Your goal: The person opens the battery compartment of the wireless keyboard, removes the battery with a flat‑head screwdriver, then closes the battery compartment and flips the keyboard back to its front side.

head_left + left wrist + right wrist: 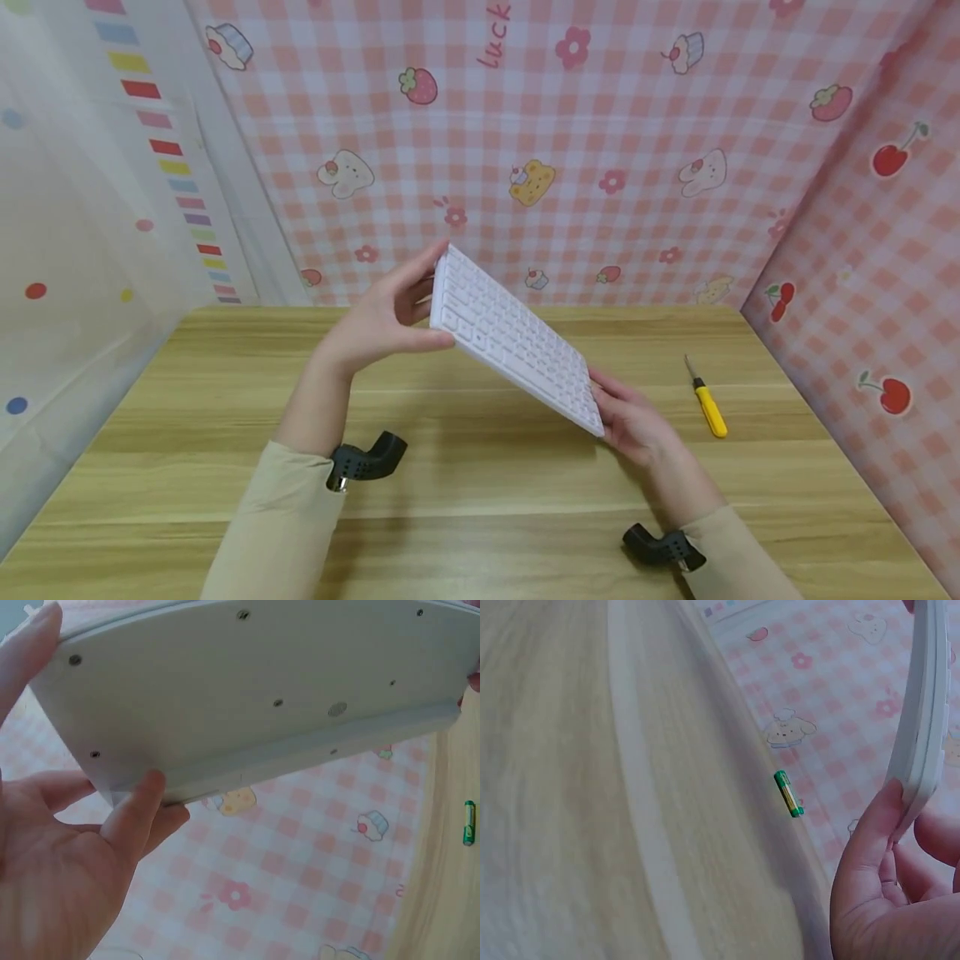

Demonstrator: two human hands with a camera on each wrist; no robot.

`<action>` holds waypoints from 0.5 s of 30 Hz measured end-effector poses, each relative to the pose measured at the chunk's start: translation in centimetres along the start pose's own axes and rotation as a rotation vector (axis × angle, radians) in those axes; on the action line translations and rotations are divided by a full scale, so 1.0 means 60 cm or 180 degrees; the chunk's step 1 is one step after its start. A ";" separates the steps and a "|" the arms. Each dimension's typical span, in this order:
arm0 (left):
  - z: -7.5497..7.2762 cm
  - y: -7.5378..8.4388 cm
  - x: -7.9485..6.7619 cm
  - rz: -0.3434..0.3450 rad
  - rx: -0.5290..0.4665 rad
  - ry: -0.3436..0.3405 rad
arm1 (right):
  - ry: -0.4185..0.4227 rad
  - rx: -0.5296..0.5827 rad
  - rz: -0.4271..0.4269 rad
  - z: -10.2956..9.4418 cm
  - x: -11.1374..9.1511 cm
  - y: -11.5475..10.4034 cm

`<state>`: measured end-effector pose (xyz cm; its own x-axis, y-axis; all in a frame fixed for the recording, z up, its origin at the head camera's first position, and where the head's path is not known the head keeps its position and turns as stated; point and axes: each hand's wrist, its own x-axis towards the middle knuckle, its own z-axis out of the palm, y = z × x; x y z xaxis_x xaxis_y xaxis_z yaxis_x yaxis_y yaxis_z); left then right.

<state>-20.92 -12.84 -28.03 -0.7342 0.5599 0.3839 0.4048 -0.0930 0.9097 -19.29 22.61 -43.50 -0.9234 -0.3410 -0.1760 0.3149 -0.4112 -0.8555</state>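
A white keyboard [517,342] is held up off the table, tilted with its left end higher and its keys toward me. My left hand [378,321] grips the left end, thumb at the near corner and fingers around the far edge. At the lower right end, my right hand [633,423] holds the other short side between thumb and fingers. In the left wrist view the keyboard's underside [202,682] shows several small screws or screw holes and a raised ridge along one long edge. The right wrist view catches the keyboard's thin edge [915,742].
On the wooden table [480,517], a yellow-handled screwdriver [708,408] lies to the right of my right hand. A green battery [787,793] lies near the table's back edge; the keyboard hides it in the head view. Patterned cloth walls [480,125] stand behind and at both sides.
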 end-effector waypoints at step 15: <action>-0.022 -0.062 -0.045 -0.0583 0.0189 0.0232 | 0.0259 0.0165 -0.0092 -0.017 -0.012 -0.021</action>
<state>-21.14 -15.12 -32.22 -0.8351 0.5017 0.2254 0.2908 0.0548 0.9552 -19.28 24.25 -42.78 -0.9464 -0.2594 -0.1923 0.2967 -0.4638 -0.8348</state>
